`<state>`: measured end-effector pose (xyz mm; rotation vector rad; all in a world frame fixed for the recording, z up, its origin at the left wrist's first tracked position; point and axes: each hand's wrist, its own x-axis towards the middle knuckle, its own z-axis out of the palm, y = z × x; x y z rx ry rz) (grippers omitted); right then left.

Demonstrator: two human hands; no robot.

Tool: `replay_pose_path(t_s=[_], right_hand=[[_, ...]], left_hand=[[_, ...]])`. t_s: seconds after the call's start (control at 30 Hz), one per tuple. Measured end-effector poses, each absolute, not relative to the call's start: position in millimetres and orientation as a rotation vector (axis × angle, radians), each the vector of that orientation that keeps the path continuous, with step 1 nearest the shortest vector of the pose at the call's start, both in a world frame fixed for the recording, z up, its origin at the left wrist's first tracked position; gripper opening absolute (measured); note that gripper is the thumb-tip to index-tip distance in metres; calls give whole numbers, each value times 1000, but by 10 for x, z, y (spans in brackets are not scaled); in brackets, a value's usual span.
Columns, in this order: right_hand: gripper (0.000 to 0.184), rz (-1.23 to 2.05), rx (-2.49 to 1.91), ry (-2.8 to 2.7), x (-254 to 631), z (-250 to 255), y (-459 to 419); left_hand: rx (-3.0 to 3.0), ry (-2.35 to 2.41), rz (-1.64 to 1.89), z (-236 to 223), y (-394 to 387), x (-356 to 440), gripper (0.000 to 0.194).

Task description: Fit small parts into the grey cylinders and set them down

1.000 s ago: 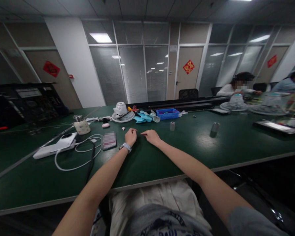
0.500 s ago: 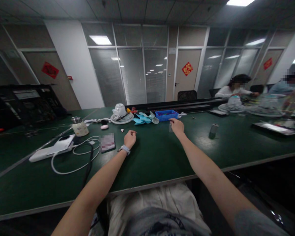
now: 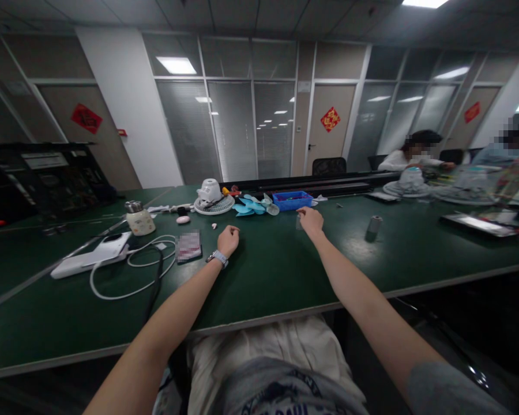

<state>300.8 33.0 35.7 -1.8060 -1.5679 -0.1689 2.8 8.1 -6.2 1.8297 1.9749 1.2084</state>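
Observation:
My left hand, with a grey-banded watch at the wrist, rests on the green table, fingers curled in and nothing visible in them. Beside it lie a small pale pink piece and a flat card-like thing, partly blurred out. Farther right, my right hand is closed, fingertips pinched at the top of a small greyish, see-through thing, whose kind I cannot make out. Just beyond that hand is a blue tray holding small parts. A grey metal cylinder stands upright to its right.
Light-blue fan blades and a white fan head on its grille lie at the back. On the left are a cream bottle, a white power bank and looped cables. Two people sit at the far right near more fan parts.
The view has tilted slightly, so the table sits a little higher in the picture. Both hands keep nearly the same place and pose.

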Motion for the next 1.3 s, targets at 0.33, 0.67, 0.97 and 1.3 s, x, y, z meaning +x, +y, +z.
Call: replay_pose_path(t_s=[0.33, 0.67, 0.97, 1.3], right_hand=[[28, -235, -1844, -1724, 3017, 395, 339], [57, 302, -1858, -1560, 3298, 82, 540], [50, 353, -1552, -1715, 2428, 79, 329], [36, 348, -1446, -1808, 1780, 3, 107]], left_hand=[[1835, 1980, 1182, -34, 50, 41, 25], [1837, 2011, 1162, -17, 31, 56, 24], [1818, 1963, 1199, -8, 26, 62, 32], [2074, 1832, 1323, 110, -36, 350, 44]])
